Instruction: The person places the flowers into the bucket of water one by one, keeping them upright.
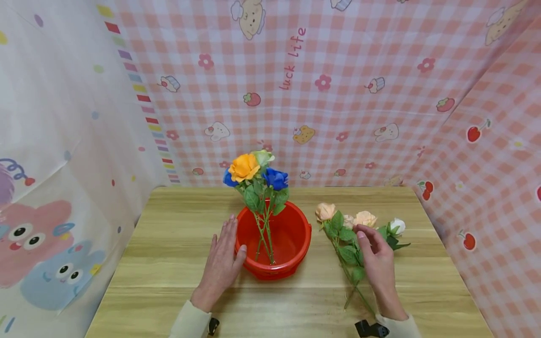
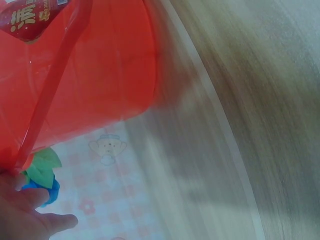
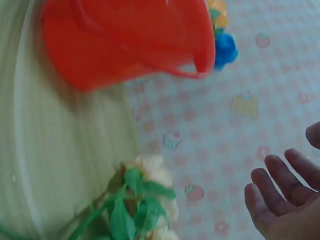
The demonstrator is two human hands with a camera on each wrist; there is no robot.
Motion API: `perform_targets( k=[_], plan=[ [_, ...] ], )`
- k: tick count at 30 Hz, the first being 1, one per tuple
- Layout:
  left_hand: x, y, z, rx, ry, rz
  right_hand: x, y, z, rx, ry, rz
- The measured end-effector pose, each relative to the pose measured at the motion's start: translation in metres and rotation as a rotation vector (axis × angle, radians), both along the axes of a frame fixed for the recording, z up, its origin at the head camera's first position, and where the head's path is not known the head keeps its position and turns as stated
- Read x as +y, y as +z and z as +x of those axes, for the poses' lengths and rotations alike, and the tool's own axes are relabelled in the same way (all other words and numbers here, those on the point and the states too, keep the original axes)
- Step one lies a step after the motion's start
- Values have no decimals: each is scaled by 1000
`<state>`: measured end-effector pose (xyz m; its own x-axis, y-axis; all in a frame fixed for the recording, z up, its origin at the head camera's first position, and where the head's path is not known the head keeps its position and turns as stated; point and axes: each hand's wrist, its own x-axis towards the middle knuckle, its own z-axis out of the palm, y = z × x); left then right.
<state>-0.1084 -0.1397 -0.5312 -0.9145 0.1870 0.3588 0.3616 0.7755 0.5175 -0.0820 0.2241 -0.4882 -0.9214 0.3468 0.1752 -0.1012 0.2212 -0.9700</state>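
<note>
A red bucket [image 1: 301, 234] stands on the wooden table, holding several artificial roses: an orange rose [image 1: 244, 167], a blue rose [image 1: 276, 179], another blue one partly hidden, and a pale green one. My left hand [image 1: 220, 260] rests against the bucket's left rim with its fingers straight. To the bucket's right lie peach roses [image 1: 365, 218] with green leaves and long stems, beside a white rose [image 1: 397, 226]. Just over these roses hovers my right hand [image 1: 379, 260]; in the right wrist view its fingers [image 3: 280, 185] are loosely bent, with nothing held.
Light wooden table [image 1: 169, 249] spreads around the bucket. Behind it hangs a pink checked cloth [image 1: 359, 61], and a white printed cloth [image 1: 84, 141] hangs on the left. The bucket's handle [image 2: 52, 82] hangs down its side, near a dark red label [image 2: 32, 20].
</note>
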Motion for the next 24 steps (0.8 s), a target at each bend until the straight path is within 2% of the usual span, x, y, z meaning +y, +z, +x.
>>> perform_targets(
  k=[3,12,18,24],
  plan=[
    [0,0,0,-1,-1,1,8,-6,2,-17,-27,21],
    [0,-1,0,26,-7,3,29,-27,11,-111,-85,181],
    [0,-1,0,28,-7,0,46,-39,17,-177,-145,192],
    [0,-1,1,13,-4,8,62,-52,24,-204,-154,199]
  ],
)
